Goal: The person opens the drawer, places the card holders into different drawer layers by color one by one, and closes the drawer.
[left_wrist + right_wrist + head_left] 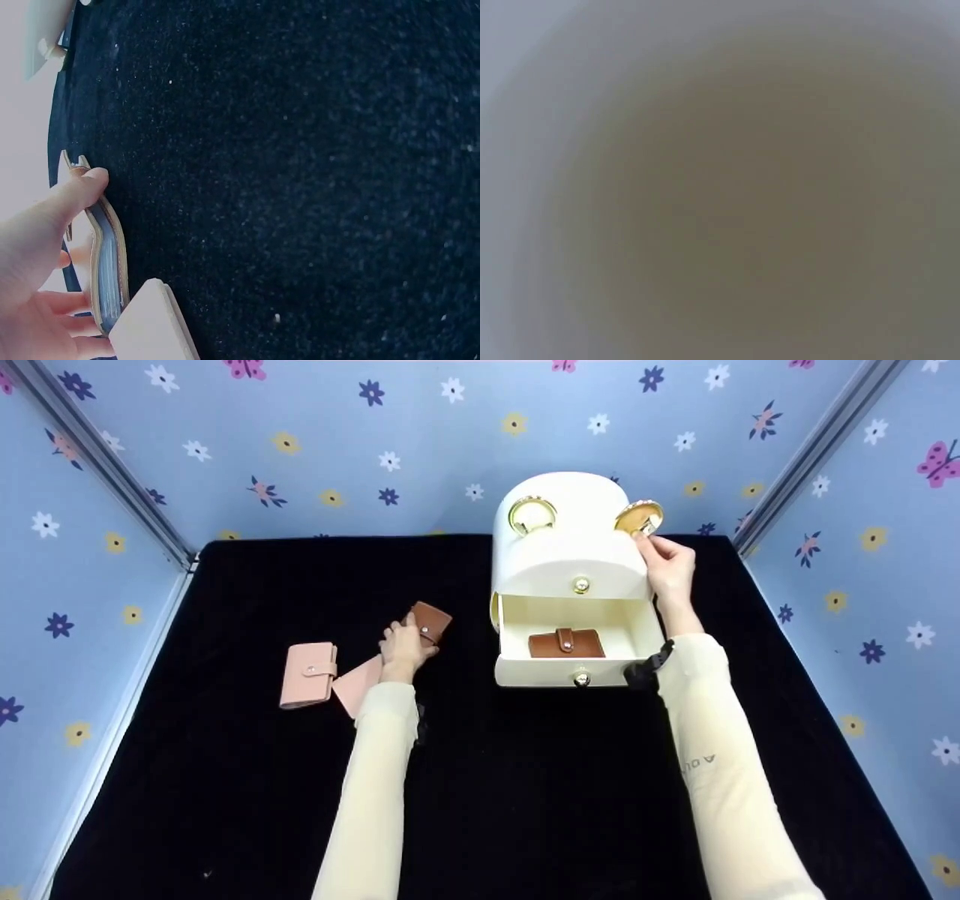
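My left hand (405, 649) grips a small brown snap-strap card holder (431, 622); the left wrist view shows the thumb on its edge and the stacked sleeves (111, 274) between its covers. Partly under that wrist lies a pink card holder (356, 684). My right hand (671, 570) is at the right side of a cream drawer box (570, 540), with thumb and fingertips pinching the lower edge of a round gold-rimmed ear-like disc (640, 516). Another brown card holder (586, 643) lies in the pulled-out lower drawer (540, 671).
A second pink card holder (307, 675) with a snap strap lies at the left on the black cloth (480, 795). A matching gold-rimmed disc (525, 502) stands on the box's left. Flowered blue walls (420, 427) enclose the back and sides. The right wrist view is a pale blur.
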A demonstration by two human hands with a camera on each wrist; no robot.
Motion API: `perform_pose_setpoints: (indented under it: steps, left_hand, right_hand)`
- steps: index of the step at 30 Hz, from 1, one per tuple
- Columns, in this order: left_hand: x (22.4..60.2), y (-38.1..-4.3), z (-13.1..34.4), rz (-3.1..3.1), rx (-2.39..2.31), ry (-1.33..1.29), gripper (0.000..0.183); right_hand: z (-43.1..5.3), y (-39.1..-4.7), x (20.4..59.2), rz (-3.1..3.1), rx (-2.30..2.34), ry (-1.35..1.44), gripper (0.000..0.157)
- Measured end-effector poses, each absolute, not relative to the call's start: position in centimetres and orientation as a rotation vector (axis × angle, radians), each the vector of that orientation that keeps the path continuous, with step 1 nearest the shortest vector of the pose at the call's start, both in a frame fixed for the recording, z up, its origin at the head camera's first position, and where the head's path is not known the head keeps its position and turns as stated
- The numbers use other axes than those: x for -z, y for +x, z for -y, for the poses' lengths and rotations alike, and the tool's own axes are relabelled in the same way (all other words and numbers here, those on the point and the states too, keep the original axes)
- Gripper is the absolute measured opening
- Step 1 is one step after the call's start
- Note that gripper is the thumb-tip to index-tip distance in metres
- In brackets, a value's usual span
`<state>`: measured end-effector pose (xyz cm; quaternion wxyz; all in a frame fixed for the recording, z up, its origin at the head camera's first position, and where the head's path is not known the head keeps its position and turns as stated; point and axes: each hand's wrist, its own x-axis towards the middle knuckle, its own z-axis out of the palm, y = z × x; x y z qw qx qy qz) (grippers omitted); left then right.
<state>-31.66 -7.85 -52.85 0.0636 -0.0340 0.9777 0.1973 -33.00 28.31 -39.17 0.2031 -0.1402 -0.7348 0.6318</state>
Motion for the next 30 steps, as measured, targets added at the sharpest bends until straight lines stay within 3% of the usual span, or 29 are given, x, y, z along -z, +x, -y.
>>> perform_pose_setpoints:
  steps: [21,30]
  left_hand:
    - [52.9,-31.4,8.0,-3.050,-0.643,-0.106,0.081]
    - [51.1,-31.4,7.8,-3.061,-0.680,-0.032,0.078]
  right_hand:
    - [-28.3,-32.9,39.1,2.041,-1.794,-0.399,0.028]
    - [-28.3,-32.9,39.1,2.042,-1.791,-0.396,0.029]
